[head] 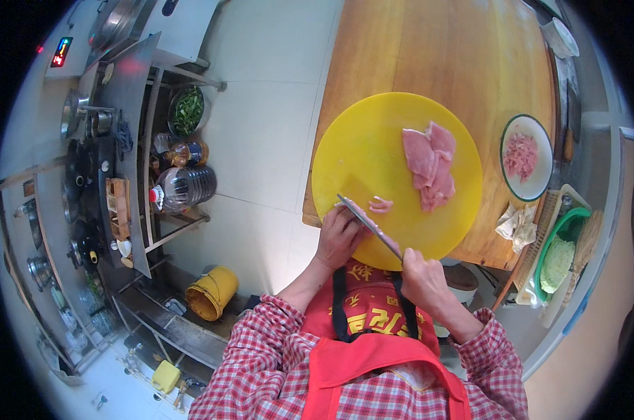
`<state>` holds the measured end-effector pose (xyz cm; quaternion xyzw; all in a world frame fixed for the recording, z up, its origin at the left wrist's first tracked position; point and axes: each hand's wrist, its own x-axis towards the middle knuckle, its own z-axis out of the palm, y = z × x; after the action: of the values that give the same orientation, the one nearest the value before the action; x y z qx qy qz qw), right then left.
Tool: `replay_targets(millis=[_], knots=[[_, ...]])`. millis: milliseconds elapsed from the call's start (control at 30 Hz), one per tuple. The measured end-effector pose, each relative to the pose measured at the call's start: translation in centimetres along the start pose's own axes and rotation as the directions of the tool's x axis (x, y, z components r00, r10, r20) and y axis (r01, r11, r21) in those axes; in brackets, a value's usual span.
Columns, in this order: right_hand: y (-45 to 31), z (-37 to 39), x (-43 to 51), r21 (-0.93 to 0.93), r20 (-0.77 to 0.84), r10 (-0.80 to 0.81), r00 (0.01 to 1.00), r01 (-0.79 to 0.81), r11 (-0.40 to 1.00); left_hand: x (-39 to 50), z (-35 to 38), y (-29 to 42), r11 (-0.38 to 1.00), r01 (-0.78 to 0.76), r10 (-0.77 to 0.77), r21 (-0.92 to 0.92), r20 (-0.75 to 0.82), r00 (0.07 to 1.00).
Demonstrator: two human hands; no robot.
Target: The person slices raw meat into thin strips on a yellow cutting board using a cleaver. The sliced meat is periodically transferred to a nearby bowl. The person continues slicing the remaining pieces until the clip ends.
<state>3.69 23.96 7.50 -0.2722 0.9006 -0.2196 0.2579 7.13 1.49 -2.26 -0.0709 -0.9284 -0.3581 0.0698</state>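
My right hand (423, 276) grips the handle of a kitchen knife (370, 227), whose blade slants up and left across a round yellow cutting board (348, 136). Pressed beside the blade, the fingers of my left hand (339, 235) are curled on raw meat that is mostly hidden under them. Pink meat shows along the blade's far side. A few cut strips of meat (381, 205) lie just beyond the knife. Farther right on the board rest several raw pink meat slices (431, 165), overlapping in a pile.
The board sits on a wooden table (443, 47). To its right stand a white enamel bowl (538, 178) of cut meat and a crumpled cloth (517, 227). A green basin (577, 220) holds a cabbage (557, 262). Across the floor are a yellow bucket (212, 293) and a large plastic bottle (188, 188).
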Motion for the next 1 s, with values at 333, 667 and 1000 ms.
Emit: replay_targets(millis=[333, 667, 1000], knots=[[-1.2, 1.7, 2.8, -0.043, -0.014, -0.023, 1.000, 0.022, 0.999, 0.1, -0.4, -0.1, 0.996, -0.053, 0.052, 0.064, 0.027, 0.998], [0.7, 1.9, -0.2, -0.006, -0.050, -0.050, 0.997, 0.050, 0.999, -0.9, 0.6, -1.0, 0.999, -0.043, 0.043, 0.010, 0.005, 0.999], [-1.3, 1.8, 4.0, 0.010, 0.002, -0.019, 1.000, 0.019, 1.000, -0.2, 0.0, -0.4, 0.999, -0.038, 0.038, -0.039, 0.008, 0.999]])
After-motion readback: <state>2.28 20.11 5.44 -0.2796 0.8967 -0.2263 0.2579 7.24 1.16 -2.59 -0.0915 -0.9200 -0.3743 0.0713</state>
